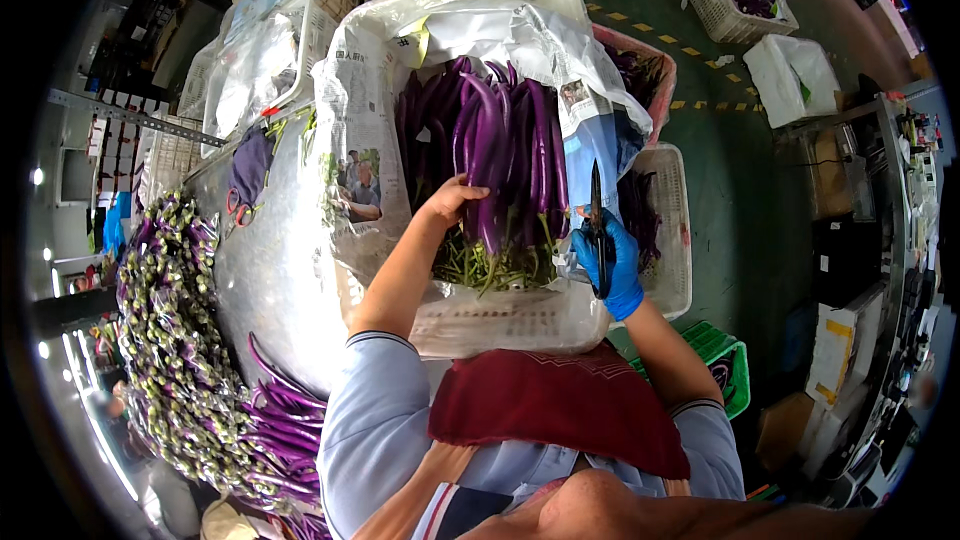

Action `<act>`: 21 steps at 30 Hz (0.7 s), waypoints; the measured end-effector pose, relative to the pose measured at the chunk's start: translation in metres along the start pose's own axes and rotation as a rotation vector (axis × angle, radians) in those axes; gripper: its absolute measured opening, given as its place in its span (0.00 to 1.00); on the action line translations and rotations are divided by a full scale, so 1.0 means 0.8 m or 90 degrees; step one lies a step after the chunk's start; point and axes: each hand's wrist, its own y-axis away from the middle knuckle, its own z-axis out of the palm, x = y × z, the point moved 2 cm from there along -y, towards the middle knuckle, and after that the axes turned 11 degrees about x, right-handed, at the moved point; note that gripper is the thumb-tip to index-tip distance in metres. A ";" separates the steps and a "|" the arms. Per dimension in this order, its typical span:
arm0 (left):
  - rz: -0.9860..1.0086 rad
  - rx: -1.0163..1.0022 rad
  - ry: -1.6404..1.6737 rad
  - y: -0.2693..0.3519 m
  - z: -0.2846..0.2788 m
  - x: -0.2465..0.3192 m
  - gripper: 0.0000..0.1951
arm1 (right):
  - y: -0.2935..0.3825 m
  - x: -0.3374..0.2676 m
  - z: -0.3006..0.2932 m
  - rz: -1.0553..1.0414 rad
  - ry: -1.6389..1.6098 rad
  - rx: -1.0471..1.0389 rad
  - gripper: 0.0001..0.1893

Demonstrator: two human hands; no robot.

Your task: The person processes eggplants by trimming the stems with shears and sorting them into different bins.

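Note:
Long purple eggplants point(536, 142) lie side by side in a white plastic crate point(517, 322) lined with newspaper point(375, 112) and clear plastic, their green stems towards me. My bare left hand point(456, 201) rests at the stem half of an eggplant point(485, 135) on top of the pile; its fingers reach round the side, and whether they grip it cannot be told. In a blue glove, my right hand point(611, 259) holds dark-handled scissors point(598, 217) at the crate's right side, blades pointing away from me.
Bagged eggplants point(176, 337) and loose eggplants point(289, 420) are heaped on the left, beside a metal table point(262, 277). Red-handled scissors point(240, 208) lie by a dark cloth point(251, 157). A pink crate point(664, 90), a white crate point(675, 217) and a green crate point(735, 375) stand on the right.

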 end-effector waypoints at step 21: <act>0.109 0.433 -0.467 -0.118 0.117 -0.013 0.35 | -0.001 0.002 0.002 -0.109 0.135 -0.055 0.16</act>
